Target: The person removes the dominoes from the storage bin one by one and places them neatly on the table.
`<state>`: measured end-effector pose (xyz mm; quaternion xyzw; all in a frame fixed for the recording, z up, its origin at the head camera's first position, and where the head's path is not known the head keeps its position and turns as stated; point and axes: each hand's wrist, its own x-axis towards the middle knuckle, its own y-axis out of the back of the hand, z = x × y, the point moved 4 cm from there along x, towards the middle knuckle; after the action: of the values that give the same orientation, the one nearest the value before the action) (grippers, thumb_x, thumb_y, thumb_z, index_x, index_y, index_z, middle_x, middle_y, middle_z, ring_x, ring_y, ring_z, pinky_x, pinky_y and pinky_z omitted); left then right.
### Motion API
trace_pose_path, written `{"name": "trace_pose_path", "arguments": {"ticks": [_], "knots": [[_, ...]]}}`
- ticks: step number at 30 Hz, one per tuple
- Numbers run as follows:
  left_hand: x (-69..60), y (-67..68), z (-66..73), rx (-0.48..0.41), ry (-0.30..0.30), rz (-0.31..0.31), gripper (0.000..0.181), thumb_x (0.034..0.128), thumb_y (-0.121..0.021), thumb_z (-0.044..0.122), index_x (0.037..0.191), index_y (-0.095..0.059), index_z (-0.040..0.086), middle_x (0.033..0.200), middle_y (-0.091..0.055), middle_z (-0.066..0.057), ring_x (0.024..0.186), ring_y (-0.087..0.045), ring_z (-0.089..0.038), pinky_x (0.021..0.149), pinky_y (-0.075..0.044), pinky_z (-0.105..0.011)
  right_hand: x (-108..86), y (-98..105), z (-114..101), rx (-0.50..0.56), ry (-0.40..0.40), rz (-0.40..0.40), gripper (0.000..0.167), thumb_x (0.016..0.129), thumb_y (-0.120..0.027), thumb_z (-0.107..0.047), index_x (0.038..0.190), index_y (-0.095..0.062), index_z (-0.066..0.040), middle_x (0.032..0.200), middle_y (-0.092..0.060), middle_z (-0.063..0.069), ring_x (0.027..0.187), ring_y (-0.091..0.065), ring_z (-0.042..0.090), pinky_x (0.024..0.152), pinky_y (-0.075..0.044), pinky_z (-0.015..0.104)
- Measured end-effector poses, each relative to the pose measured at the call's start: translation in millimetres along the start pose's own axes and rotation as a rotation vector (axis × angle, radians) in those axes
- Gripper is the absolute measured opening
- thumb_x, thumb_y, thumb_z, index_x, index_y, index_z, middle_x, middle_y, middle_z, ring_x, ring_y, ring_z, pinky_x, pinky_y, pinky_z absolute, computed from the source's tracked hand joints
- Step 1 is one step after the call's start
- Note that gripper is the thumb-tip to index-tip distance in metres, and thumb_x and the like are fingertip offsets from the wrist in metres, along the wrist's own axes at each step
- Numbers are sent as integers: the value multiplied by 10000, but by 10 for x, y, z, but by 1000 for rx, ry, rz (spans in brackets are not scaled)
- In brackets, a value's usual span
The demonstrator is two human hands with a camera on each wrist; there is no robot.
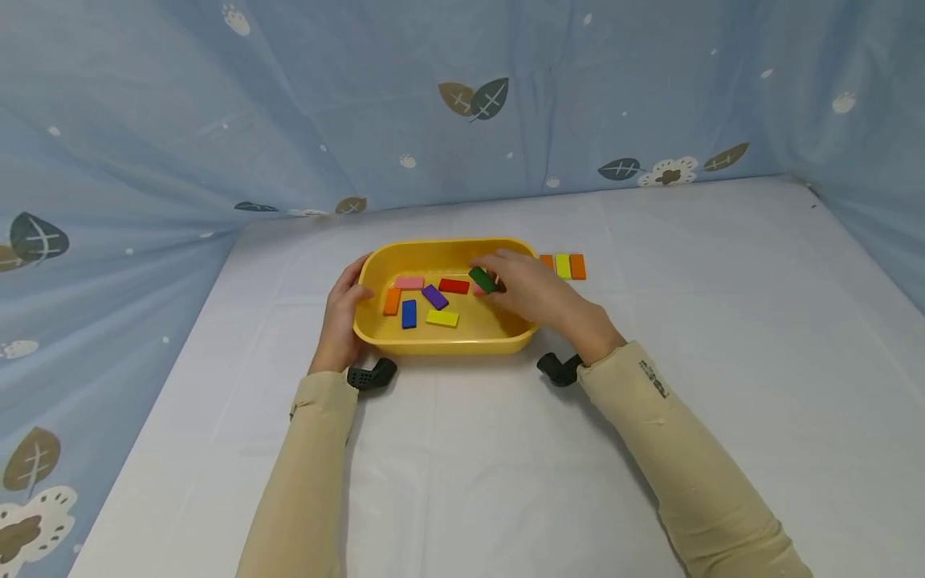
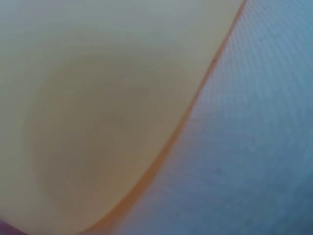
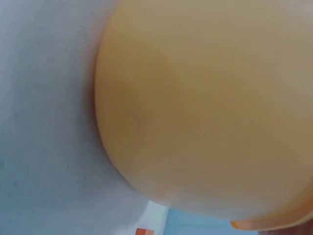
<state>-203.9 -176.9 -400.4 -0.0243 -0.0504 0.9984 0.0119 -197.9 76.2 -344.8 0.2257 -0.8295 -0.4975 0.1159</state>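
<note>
A yellow plastic basin [image 1: 448, 347] stands on the table in the head view. My left hand [image 1: 341, 315] grips its left end, thumb over the rim and the other fingers along the outside. Over the basin's right end, my right hand [image 1: 533, 291] pinches a green block [image 1: 482, 279]. On the basin's floor lie a red block [image 1: 454, 286], a purple block [image 1: 435, 297], a blue block [image 1: 409, 314], a yellow block [image 1: 442, 319], an orange block [image 1: 392, 302] and a pink block [image 1: 409, 283]. Another pink block [image 1: 478, 290] is partly hidden below the green one.
Right of the basin, a yellow-green block [image 1: 563, 266] lies between two orange ones in a row, partly behind my right hand. The basin's outer wall [image 3: 195, 107] fills much of both wrist views. A blue patterned cloth [image 1: 405, 96] hangs behind the white-covered table [image 1: 448, 466].
</note>
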Motion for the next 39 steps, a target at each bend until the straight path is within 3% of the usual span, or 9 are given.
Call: {"name": "trace_pose_path", "arguments": {"ticks": [6,13,17,24,31,39], "knots": [[-3,11,-12,-10,1,-5,531,822,-368,38,1318,-424,221,1343,-382,58,1195,-379,-167,1002,-321,-313,11,62,62,87,-40,-22,508,788,-660,-229,1261,-480,-182,948,-535,-22,854,-483,144,752,-450,266],[5,4,-7,-10,-5,-12,531,824,-369,42,1321,-418,224,1343,-381,56,1195,-381,-172,1000,-325,-316,-35,195,168,158,-18,28,535,769,-659,-323,1264,-472,-240,911,-551,-41,833,-490,132,722,-441,270],[7,2,0,-6,-5,-11,529,827,-369,42,1321,-417,225,1345,-379,59,1197,-378,-166,1000,-323,-308,-72,278,249,233,-27,53,539,784,-654,-285,1283,-449,-277,938,-549,-41,842,-494,135,733,-451,284],[-4,3,11,15,11,0,532,827,-371,47,1323,-413,232,1347,-375,68,1202,-371,-165,999,-324,-302,-119,398,425,296,-79,101,559,795,-647,-279,1307,-426,-303,976,-553,-34,836,-498,156,668,-474,294],[-3,4,13,8,3,-6,533,825,-369,48,1325,-412,227,1347,-375,61,1205,-369,-173,999,-324,-306,-162,477,645,316,-127,140,567,793,-636,-344,1316,-424,-286,1013,-552,-17,872,-486,177,734,-451,326],[-7,9,2,2,-1,-4,529,828,-366,45,1324,-415,221,1343,-381,56,1199,-375,-181,998,-328,-312,-192,461,975,375,-238,137,556,808,-618,-350,1320,-406,-321,1074,-525,6,955,-468,200,806,-443,361]]}}
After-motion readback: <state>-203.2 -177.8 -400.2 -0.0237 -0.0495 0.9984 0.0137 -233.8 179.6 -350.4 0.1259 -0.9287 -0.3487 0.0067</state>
